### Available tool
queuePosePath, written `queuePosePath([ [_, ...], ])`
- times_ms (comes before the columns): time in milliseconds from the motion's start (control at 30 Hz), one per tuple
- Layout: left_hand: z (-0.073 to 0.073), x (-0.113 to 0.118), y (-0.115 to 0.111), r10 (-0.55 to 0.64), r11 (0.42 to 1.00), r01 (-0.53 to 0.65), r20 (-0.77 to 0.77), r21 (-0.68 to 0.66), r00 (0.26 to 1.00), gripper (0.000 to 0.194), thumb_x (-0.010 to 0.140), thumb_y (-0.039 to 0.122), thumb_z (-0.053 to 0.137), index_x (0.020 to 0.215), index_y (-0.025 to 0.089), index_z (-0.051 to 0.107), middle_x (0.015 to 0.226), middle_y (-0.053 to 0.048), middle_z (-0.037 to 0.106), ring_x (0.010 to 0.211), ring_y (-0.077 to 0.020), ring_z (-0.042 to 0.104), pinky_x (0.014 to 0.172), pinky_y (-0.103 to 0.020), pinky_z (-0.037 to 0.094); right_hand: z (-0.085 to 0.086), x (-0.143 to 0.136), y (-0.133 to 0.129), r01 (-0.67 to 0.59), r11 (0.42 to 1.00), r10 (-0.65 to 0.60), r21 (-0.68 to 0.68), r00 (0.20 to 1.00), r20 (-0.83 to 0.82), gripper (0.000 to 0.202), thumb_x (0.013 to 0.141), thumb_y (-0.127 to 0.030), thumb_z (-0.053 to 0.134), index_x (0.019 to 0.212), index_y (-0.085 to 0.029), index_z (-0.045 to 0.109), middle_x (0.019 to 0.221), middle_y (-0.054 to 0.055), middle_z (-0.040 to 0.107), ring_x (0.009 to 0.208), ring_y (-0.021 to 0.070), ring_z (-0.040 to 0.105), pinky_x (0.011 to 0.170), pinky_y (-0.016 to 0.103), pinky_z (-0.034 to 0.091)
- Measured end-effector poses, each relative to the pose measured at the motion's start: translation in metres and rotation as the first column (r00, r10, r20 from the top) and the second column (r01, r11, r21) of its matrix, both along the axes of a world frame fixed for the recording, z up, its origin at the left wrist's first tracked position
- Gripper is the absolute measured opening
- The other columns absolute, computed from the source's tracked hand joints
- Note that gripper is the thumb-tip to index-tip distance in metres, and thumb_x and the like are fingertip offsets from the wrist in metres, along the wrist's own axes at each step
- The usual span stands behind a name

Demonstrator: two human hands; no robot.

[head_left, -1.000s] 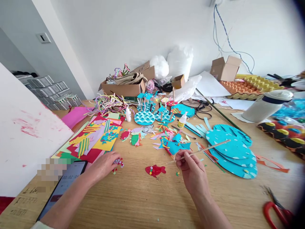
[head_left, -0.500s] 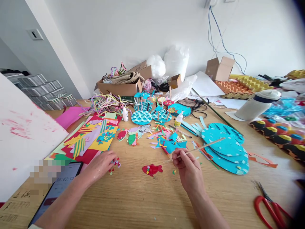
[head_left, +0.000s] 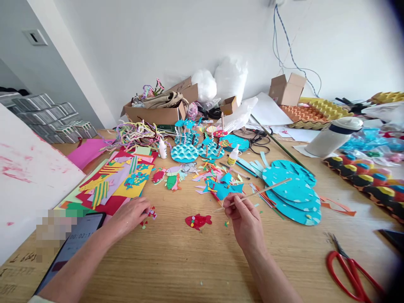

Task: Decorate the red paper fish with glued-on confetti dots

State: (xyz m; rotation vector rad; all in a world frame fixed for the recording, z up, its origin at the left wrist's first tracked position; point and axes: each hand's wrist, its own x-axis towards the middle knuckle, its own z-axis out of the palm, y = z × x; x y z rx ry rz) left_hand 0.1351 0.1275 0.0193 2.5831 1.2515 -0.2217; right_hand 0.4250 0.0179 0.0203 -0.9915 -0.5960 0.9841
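Observation:
A thin wooden stick (head_left: 268, 188) is pinched in my right hand (head_left: 244, 221), one end slanting up to the right and the other down to the left. On the table, left of that hand, lies a red paper fish (head_left: 198, 221) with a few coloured dots near its head. My left hand (head_left: 132, 216) rests at a small pile of coloured paper bits (head_left: 152, 212), fingers bent together. Whatever its fingertips hold, if anything, is hidden. A tiny green and yellow scrap (head_left: 226, 224) sits between the fish and my right hand.
Paper fish cutouts (head_left: 170, 179), scraps (head_left: 221, 185) and glue bottles (head_left: 233, 155) lie ahead. Blue ovals (head_left: 293, 198) and red-handled scissors (head_left: 350, 269) are at right. Coloured sheets (head_left: 110, 181) and a phone (head_left: 72, 248) are at left. A white bottle (head_left: 331, 136) stands farther right.
The whole view has shifted slightly. My left hand stays by the paper bits, and my right hand still grips the stick in nearly the same pose.

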Motion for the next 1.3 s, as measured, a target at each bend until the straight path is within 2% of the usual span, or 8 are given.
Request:
queuePosePath([
  [167, 0.000, 0.000, -0.001, -0.011, 1.000, 0.011, 0.020, 0.014, 1.000, 0.015, 0.079, 0.017, 0.042, 0.069, 0.020, 0.053, 0.077, -0.002, 0.054, 0.077, -0.0171, 0.051, 0.068, -0.027, 0.036, -0.001, 0.000, 0.000, -0.004, 1.000, 0.004, 0.009, 1.000, -0.005, 0.018, 0.073, -0.035, 0.062, 0.069, -0.018, 0.062, 0.064, 0.001, 0.056, 0.052, 0.0101, 0.044, 0.047, 0.022, 0.032],
  [467, 0.017, -0.006, -0.001, 0.088, 0.996, -0.088, 0.022, -0.014, 0.996, 0.019, 0.083, 0.020, 0.038, 0.075, 0.019, 0.056, 0.076, -0.001, 0.059, 0.073, -0.0160, 0.054, 0.063, -0.024, 0.036, 0.000, 0.000, 0.001, -0.017, 1.000, 0.017, 0.014, 1.000, -0.015, 0.017, 0.074, -0.033, 0.062, 0.069, -0.017, 0.063, 0.065, 0.002, 0.055, 0.054, 0.0100, 0.043, 0.046, 0.021, 0.032],
  [567, 0.014, -0.010, -0.003, 0.062, 0.998, -0.062, 0.008, -0.015, 0.998, 0.017, 0.081, 0.015, 0.040, 0.076, 0.020, 0.056, 0.077, -0.001, 0.059, 0.075, -0.0160, 0.054, 0.065, -0.024, 0.036, 0.000, 0.000, 0.001, -0.016, 1.000, 0.016, 0.004, 1.000, -0.015, 0.017, 0.073, -0.034, 0.063, 0.069, -0.017, 0.063, 0.065, 0.002, 0.055, 0.053, 0.0104, 0.044, 0.046, 0.022, 0.032],
  [700, 0.008, -0.013, -0.009, 0.012, 1.000, -0.012, 0.002, 0.025, 1.000, 0.015, 0.081, 0.015, 0.042, 0.078, 0.019, 0.056, 0.082, -0.002, 0.058, 0.080, -0.0176, 0.053, 0.070, -0.026, 0.037, -0.002, 0.001, 0.001, -0.017, 1.000, 0.017, 0.005, 1.000, -0.016, 0.018, 0.073, -0.034, 0.063, 0.069, -0.017, 0.063, 0.065, 0.002, 0.055, 0.053, 0.0102, 0.044, 0.046, 0.021, 0.032],
  [1033, 0.006, -0.005, -0.007, 0.016, 0.998, -0.018, 0.019, 0.060, 1.000, 0.017, 0.078, 0.010, 0.047, 0.089, 0.019, 0.058, 0.090, -0.005, 0.059, 0.090, -0.0191, 0.054, 0.077, -0.028, 0.039, -0.005, 0.003, 0.001, -0.035, 0.999, 0.035, 0.011, 0.999, -0.020, 0.017, 0.075, -0.033, 0.062, 0.070, -0.017, 0.063, 0.066, 0.001, 0.055, 0.055, 0.0083, 0.044, 0.047, 0.019, 0.032],
  [1300, -0.001, -0.005, -0.007, 0.014, 0.999, -0.015, 0.025, 0.052, 1.000, 0.018, 0.078, 0.013, 0.051, 0.095, 0.017, 0.057, 0.101, -0.007, 0.060, 0.096, -0.0213, 0.054, 0.082, -0.031, 0.039, -0.005, 0.004, 0.001, -0.027, 1.000, 0.027, 0.011, 1.000, 0.002, 0.017, 0.076, -0.033, 0.061, 0.070, -0.017, 0.063, 0.065, 0.001, 0.055, 0.054, 0.0084, 0.044, 0.046, 0.019, 0.031],
])
